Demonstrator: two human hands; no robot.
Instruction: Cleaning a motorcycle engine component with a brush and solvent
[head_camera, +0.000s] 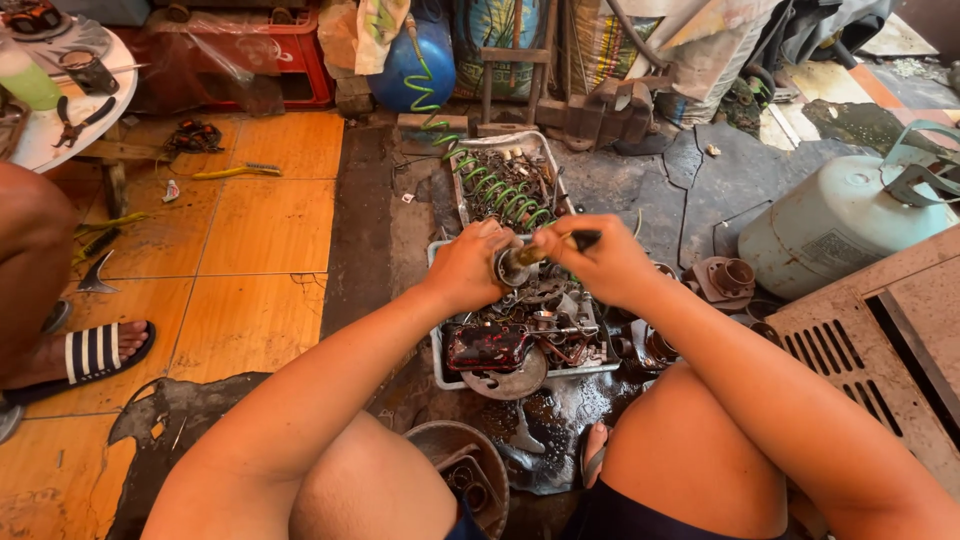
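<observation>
Your left hand (468, 268) is closed around a small round metal part (508, 266), cup-like and grey, held just above the near tray (437, 300) of oily engine bits. Your right hand (600, 262) is closed on a tool w/ a dark handle (583, 239); its brassy shaft runs down-left and the tip meets the rim or mouth of the part. Could be a small brush or a driver, can't tell which at this size.

Step in hand, as I judge it: you're working the tool tip into or around that part, cleaning or prying, w/ both hands up over the tray rather than resting on it. The part sits between your two hands, touching both the left fingers and the tool tip.

Next move calls for a steady left grip so the part doesn't spin or drop into the clutter below, and short controlled strokes from the right. The surfaces look greasy, so slip is the risk.

Around you: a second tray (462, 190) farther out holds a green coiled air hose (490, 185); a pale gas cylinder (850, 215) lies well off to your right; another person's sandalled foot (95, 350) is well apart at left.
</observation>
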